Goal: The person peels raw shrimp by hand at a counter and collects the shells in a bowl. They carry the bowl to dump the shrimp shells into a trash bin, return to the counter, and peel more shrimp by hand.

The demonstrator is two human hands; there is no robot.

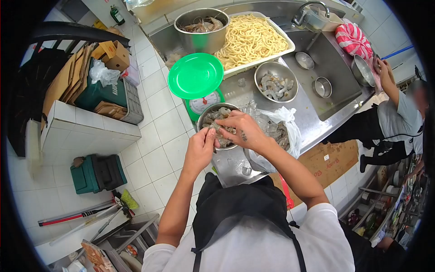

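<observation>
Both my hands meet over a steel bowl (207, 119) of grey raw shrimp at the counter's near left. My left hand (200, 147) is closed, thumb and fingers pinching a shrimp that is mostly hidden by the fingers. Across the bowl, my right hand (247, 130) has its bent fingers on the same shrimp. Right of the bowl, beneath my right forearm, sits a white plastic bag (294, 131) with more shrimp. A wider steel bowl (277, 85) farther back holds peeled-looking shrimp.
A green scale (204, 103) carries a green plate (195, 75). Behind are a steel pot (201, 38) of whole shrimp and a white tray (292, 46) of thick noodles. Right is a sink (333, 68) with small bowls, where another person (392, 113) stands.
</observation>
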